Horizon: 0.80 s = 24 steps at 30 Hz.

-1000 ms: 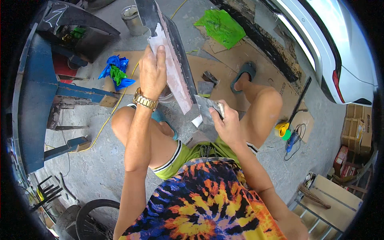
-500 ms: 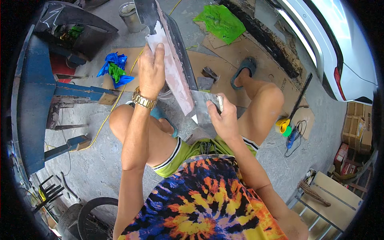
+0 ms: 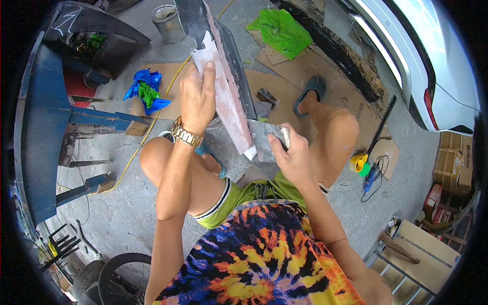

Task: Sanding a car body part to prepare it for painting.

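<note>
A long dark car body panel slants down the middle of the view, its near half coated with pinkish-white filler. My left hand, with a gold watch at the wrist, grips the panel's left edge, the thumb lying on the filler. In my right hand is a flat metal filler spreader, pinched between thumb and fingers. The spreader's left edge meets the right side of the panel close to its pointed near end; whether it presses on the surface is hard to tell.
Cardboard covers the floor around my feet, with a green plastic sheet beyond. A metal can stands far left, near blue and green crumpled plastic. To the left is a blue metal stand; at right, a white car.
The panel and both hands have shifted slightly right and toward me. The spreader has moved with my right hand and stays at the panel's near end.
</note>
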### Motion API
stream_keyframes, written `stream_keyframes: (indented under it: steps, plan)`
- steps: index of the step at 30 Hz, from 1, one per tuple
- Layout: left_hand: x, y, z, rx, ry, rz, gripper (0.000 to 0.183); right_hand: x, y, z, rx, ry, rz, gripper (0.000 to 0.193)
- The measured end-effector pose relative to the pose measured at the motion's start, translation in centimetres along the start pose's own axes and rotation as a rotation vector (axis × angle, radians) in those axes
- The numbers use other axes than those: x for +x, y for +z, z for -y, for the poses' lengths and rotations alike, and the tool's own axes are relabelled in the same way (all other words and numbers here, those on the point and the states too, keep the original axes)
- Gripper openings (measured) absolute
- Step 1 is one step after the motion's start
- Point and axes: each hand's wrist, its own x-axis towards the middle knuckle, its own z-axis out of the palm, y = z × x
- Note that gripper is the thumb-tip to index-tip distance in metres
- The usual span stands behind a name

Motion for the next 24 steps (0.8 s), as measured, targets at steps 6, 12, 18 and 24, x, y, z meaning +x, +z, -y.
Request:
stream_keyframes:
  steps: [6, 12, 18, 24]
  plan:
    - [-0.2, 0.2, 0.3, -0.014, 0.054, -0.029, 0.038, 0.2, 0.8, -0.4, -0.008, -0.041, -0.078, 0.022]
    - [-0.6, 0.2, 0.1, -0.029, -0.046, 0.049, 0.041, 3.7, -0.3, 0.9, 0.112, -0.085, -0.016, 0.018]
    - [-0.5, 0.4, 0.1, 0.013, -0.068, 0.041, 0.043, 1.5, -1.9, 1.6, 0.030, -0.020, -0.038, 0.016]
    - [-0.6, 0.4, -0.2, 0.009, -0.008, 0.010, 0.042, 0.4, -0.3, 0.1, 0.091, 0.032, -0.011, 0.019]
